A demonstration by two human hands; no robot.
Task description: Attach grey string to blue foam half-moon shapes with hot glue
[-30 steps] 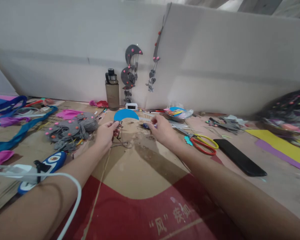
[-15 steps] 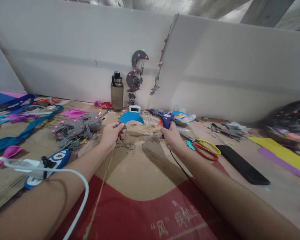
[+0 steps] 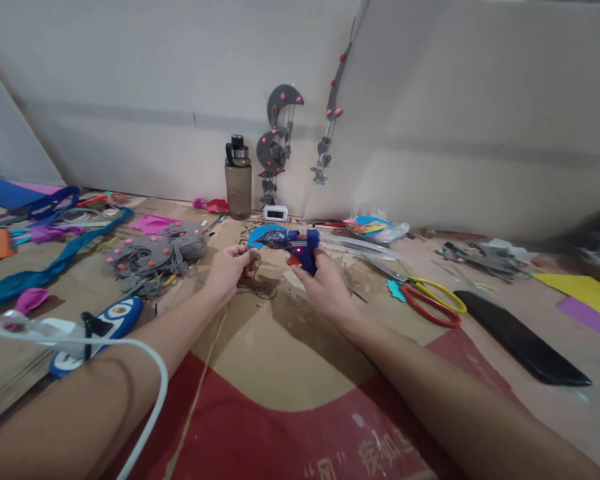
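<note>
In my right hand [image 3: 327, 283] is a blue glue gun [image 3: 300, 248], its fingers wrapped round the handle and its dark nozzle pointing left. My left hand [image 3: 233, 270] pinches a thin grey cord [image 3: 261, 293], which hangs in loops down to the cardboard [image 3: 265, 360]. Whether a small piece sits on the cord between those fingertips I cannot make out. The nozzle is just above and to the right of my left fingertips, apart from them. Behind the nozzle lies a blue paper disc [image 3: 260, 235], partly covered by the gun.
Grey yarn pieces with pink and orange balls [image 3: 155, 253] lie left. Red-and-yellow-handled scissors [image 3: 433, 300] and a black phone-like slab [image 3: 520, 337] lie right. A bottle [image 3: 239, 190] and small white clock [image 3: 275, 213] stand behind. A white cable [image 3: 153, 353] crosses my left forearm.
My right hand has brought the glue gun left and turned it so that the nozzle points toward my left hand. My left hand keeps its pinch. The view has shifted slightly.
</note>
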